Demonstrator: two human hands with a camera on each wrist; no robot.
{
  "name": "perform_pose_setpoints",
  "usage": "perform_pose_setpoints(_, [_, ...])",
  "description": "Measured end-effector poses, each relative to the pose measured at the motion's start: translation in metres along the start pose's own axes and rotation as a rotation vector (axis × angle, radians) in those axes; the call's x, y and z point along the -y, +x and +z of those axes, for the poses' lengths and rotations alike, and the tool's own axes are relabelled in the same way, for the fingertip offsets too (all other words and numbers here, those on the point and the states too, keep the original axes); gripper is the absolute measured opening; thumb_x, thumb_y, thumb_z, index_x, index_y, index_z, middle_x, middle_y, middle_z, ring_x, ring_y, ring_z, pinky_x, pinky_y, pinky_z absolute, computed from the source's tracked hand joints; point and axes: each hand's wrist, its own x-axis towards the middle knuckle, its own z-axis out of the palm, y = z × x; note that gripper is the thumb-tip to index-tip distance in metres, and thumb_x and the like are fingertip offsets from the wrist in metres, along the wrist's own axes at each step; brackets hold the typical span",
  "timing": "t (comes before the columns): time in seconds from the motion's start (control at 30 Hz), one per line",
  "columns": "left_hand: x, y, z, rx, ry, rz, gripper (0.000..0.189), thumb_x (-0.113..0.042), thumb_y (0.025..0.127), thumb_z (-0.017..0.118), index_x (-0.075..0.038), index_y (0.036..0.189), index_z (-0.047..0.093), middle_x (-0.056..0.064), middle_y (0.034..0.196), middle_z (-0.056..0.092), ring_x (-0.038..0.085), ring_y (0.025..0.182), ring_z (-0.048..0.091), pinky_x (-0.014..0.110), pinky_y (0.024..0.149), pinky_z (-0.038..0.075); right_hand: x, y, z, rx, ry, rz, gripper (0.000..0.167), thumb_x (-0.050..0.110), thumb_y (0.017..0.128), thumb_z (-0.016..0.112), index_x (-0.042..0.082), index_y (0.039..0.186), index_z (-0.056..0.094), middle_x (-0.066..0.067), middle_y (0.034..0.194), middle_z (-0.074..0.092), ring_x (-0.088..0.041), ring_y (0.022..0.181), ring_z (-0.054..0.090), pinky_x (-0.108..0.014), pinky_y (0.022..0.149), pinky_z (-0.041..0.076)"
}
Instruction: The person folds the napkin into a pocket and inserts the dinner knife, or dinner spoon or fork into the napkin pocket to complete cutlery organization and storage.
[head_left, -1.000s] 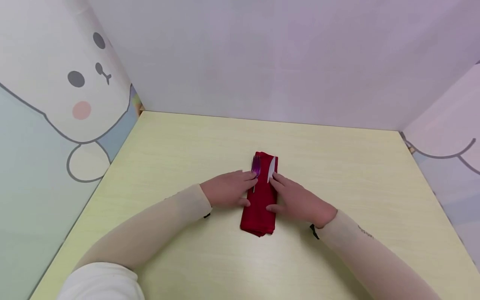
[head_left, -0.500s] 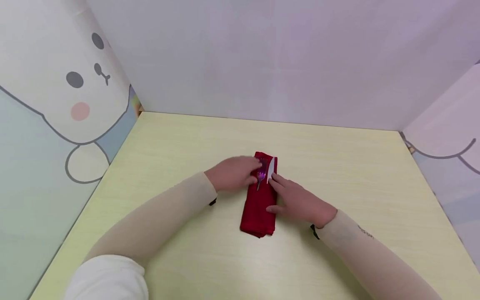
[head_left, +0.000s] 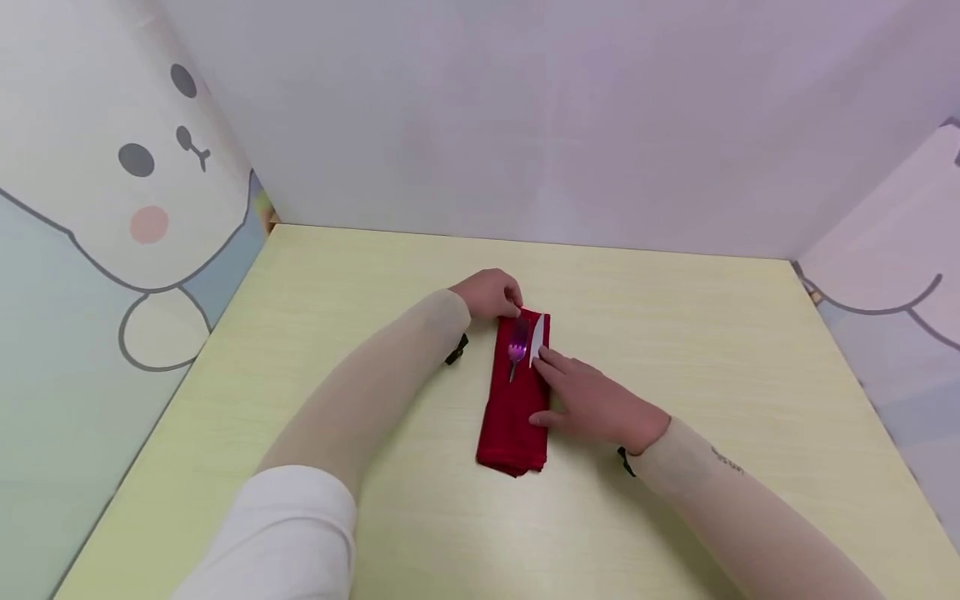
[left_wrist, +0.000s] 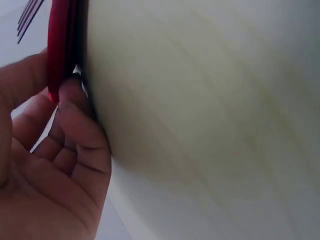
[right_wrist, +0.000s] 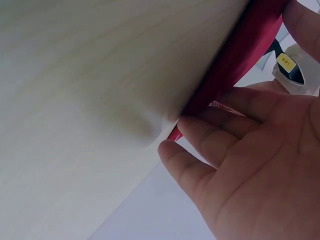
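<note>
A folded dark red cloth napkin (head_left: 513, 425) lies lengthwise on the table. On its upper half rest a shiny purplish fork (head_left: 517, 350) and, to the right of it, a knife with a pale blade (head_left: 537, 333). At the far left corner, my left hand (head_left: 487, 293) pinches the napkin's edge; the left wrist view shows the cloth layers (left_wrist: 59, 45) between thumb and fingers. My right hand (head_left: 592, 400) rests with extended fingers on the right edge of the napkin, fingertips by the knife. The lower parts of both utensils are not visible, apparently under the cloth.
The pale wooden table (head_left: 360, 275) runs back to a plain light wall (head_left: 555, 125). A side wall with a cartoon animal print (head_left: 90, 242) stands at the left, and another printed wall (head_left: 892, 242) at the right.
My left hand has moved from the napkin's left side up to its far left corner and taken hold of the edge. The fork has shifted slightly right and tilted. The right hand stays put.
</note>
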Motion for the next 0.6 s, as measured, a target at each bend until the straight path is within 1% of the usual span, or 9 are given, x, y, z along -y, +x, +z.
perform_pose_setpoints(0.1, [0.0028, 0.0028, -0.0008, -0.005, -0.003, -0.027, 0.008, -0.024, 0.097, 0.074, -0.017, 0.095, 0.076, -0.002, 0.092, 0.07, 0.017, 0.088, 0.06, 0.031, 0.079, 0.05, 0.0002, 0.0014, 0.0007, 0.004, -0.008, -0.003, 0.09, 0.045, 0.094, 0.075, -0.004, 0.158, 0.034, -0.021, 0.165, 0.028, -0.043, 0.15, 0.03, -0.053, 0.116, 0.036])
perform_pose_setpoints(0.27, [0.0043, 0.0044, -0.004, 0.026, 0.04, -0.057, 0.014, -0.027, 0.097, 0.074, -0.016, 0.088, 0.076, -0.001, 0.085, 0.069, 0.016, 0.082, 0.059, 0.03, 0.072, 0.049, -0.0004, 0.001, -0.0015, 0.009, 0.005, -0.017, 0.089, 0.044, 0.094, 0.075, -0.003, 0.157, 0.035, -0.019, 0.165, 0.029, -0.044, 0.148, 0.033, -0.054, 0.117, 0.035])
perform_pose_setpoints(0.4, [0.0081, 0.0038, -0.0051, 0.036, 0.053, -0.064, 0.013, -0.024, 0.098, 0.071, -0.015, 0.089, 0.075, 0.0, 0.083, 0.068, 0.017, 0.081, 0.058, 0.03, 0.071, 0.049, 0.0, 0.0009, -0.0025, 0.018, 0.029, -0.021, 0.089, 0.042, 0.093, 0.076, -0.001, 0.158, 0.035, -0.017, 0.166, 0.028, -0.044, 0.147, 0.033, -0.055, 0.116, 0.035])
perform_pose_setpoints(0.6, [0.0091, -0.0018, -0.0033, 0.01, 0.052, -0.065, 0.014, -0.023, 0.099, 0.07, -0.015, 0.089, 0.075, 0.0, 0.084, 0.069, 0.017, 0.083, 0.059, 0.03, 0.073, 0.049, 0.0013, 0.0, -0.0007, 0.013, 0.043, -0.017, 0.09, 0.04, 0.093, 0.077, -0.001, 0.159, 0.033, -0.017, 0.166, 0.027, -0.042, 0.149, 0.031, -0.054, 0.117, 0.035])
